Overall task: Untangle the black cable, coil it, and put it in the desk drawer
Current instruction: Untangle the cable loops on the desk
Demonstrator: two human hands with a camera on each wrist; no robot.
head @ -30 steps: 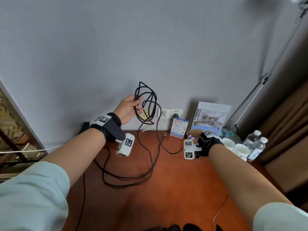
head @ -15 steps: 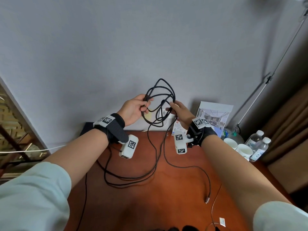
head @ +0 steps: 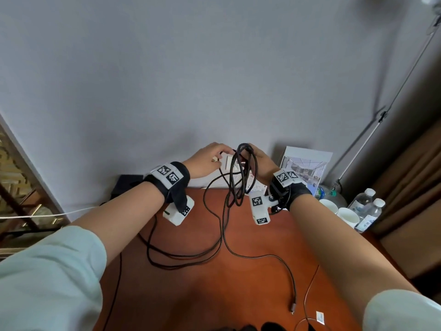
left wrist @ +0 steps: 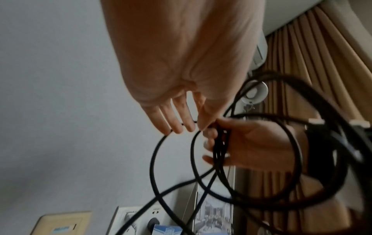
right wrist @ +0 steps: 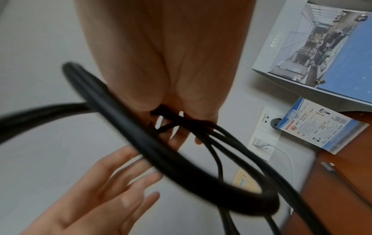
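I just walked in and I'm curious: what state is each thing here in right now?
black cable: partly looped, the rest trailing loose on the desk
right hand: gripping the loops
left hand: fingers straight, touching a strand
water bottles: upright, capped
cups: upright

Matt black cable [head: 242, 180], glossy wooden desk [head: 238, 295]

Two hands [head: 207, 161], one black cable [head: 241, 182], two cups [head: 348, 216], two water bottles [head: 372, 211].
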